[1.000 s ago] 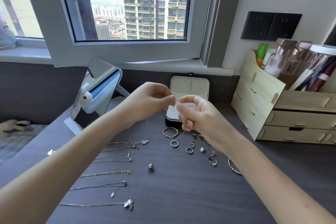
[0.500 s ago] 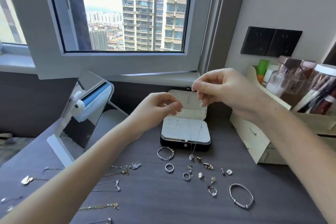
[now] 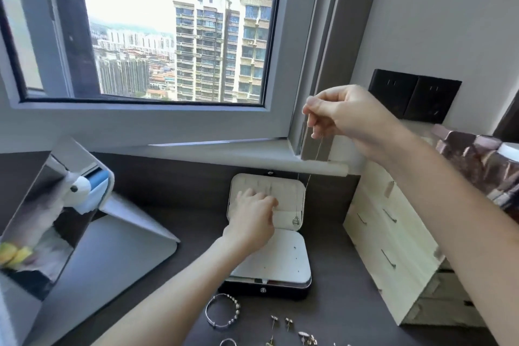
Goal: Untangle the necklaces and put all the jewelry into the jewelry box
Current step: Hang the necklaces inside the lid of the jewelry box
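— Right hand (image 3: 345, 118)?
— Raised high, thumb and forefinger pinched tight on a thin necklace (image 3: 297, 199).
— And below that pinch?
— Straight down from it, two fine strands of chain, ending in a small pendant (image 3: 295, 221). Dangling in front of the raised lid of the jewelry box (image 3: 280, 258), near the hinge. Touching the lid or just clear of it? Cannot tell.
— Left hand (image 3: 252, 216)?
— Lower than the pinch and to its left, up against the inside of the lid, fingers curled. Gripping something there or only pressing? Cannot tell.
— The box itself?
— Open on the dark desk (image 3: 337, 317), right beneath the hanging chain, lid standing toward the wall.
— Nearer than the left wrist?
— Loose on the desk in front of the box: a beaded bracelet (image 3: 223, 313), some earrings (image 3: 280, 320), a ring (image 3: 227, 342) cut by the bottom edge.
— Off to the sides?
— Under the right forearm, a pale wooden drawer unit (image 3: 393, 247). Far left of both hands, a tilted mirror (image 3: 56, 205).
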Tool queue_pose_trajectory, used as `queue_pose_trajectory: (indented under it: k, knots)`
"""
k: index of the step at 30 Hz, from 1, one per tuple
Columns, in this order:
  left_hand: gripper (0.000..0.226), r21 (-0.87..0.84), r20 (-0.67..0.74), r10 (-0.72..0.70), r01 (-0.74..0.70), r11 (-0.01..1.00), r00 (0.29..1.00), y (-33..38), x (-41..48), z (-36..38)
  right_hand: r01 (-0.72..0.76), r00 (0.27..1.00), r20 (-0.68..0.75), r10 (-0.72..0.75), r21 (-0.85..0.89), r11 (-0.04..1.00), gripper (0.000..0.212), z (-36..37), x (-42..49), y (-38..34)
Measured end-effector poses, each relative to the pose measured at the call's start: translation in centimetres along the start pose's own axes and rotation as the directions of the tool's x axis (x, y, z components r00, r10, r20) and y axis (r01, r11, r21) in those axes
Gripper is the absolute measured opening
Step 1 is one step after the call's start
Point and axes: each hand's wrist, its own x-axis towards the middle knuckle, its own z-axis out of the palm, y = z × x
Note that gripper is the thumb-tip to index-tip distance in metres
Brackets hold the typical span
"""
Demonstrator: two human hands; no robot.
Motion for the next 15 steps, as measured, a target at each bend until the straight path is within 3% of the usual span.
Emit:
queue_pose_trajectory:
  k: [5, 15]
  knots:
    - [0.006, 0.078, -0.073, -0.024, 0.03, 0.996, 0.997, -0.4, 0.6, 2.3, -0.004, 0.998, -0.068, 0.001, -0.037, 0.999, 0.021, 1.0, 3.0, 1.8]
    - [0.004, -0.137, -0.217, -0.075, 0.045, 0.99, 0.973, 0.1, 0.3, 3.2, -0.067, 0.995, -0.08, 0.067, 0.01, 0.998, 0.024, 2.9, 5.7, 5.5]
